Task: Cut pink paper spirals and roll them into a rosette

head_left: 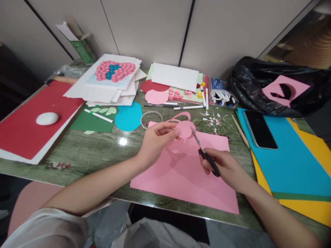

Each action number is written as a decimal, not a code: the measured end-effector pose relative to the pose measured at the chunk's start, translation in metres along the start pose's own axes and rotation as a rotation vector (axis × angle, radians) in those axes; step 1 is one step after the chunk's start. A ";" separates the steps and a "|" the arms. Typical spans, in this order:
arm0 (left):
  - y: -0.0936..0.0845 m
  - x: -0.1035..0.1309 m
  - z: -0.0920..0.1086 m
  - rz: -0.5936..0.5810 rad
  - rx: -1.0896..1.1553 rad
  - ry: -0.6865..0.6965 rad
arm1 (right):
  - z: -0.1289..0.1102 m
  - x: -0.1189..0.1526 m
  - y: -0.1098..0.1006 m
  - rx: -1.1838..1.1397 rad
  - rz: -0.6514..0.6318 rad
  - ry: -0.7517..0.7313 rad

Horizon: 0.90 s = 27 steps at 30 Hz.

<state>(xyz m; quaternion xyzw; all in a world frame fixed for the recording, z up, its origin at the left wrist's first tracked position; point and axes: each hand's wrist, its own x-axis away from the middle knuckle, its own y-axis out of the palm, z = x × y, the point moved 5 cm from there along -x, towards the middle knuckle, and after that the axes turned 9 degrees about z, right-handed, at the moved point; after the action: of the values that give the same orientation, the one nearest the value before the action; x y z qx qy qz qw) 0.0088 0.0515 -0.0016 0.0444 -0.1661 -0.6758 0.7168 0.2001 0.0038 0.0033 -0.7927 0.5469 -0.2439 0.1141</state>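
My left hand pinches a round piece of pink paper at its left edge. A curled pink strip loops up behind the piece. In my right hand is a pair of scissors with black handles, their blades at the right edge of the round piece. Both hands are over a large pink sheet lying on the table. Just beyond the left hand lies a metal ring.
Left are a red sheet bearing a white oval object, and a picture of pink and blue paper rolls. A phone lies on blue paper at right. Behind it sits a black plastic bag.
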 end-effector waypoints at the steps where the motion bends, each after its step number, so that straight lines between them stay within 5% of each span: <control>1: 0.000 0.000 0.000 0.002 0.001 0.002 | 0.001 0.000 0.000 0.001 -0.003 0.000; 13: -0.004 -0.001 0.005 0.039 -0.092 0.132 | -0.001 0.001 0.001 -0.016 -0.006 0.025; 27: 0.002 0.004 0.007 -0.066 -0.151 0.180 | 0.002 0.000 0.001 0.091 0.038 0.017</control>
<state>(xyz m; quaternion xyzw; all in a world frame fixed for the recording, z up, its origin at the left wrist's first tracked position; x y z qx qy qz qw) 0.0090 0.0485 0.0063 0.0564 -0.0482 -0.7027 0.7076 0.2004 0.0039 0.0015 -0.7741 0.5509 -0.2732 0.1501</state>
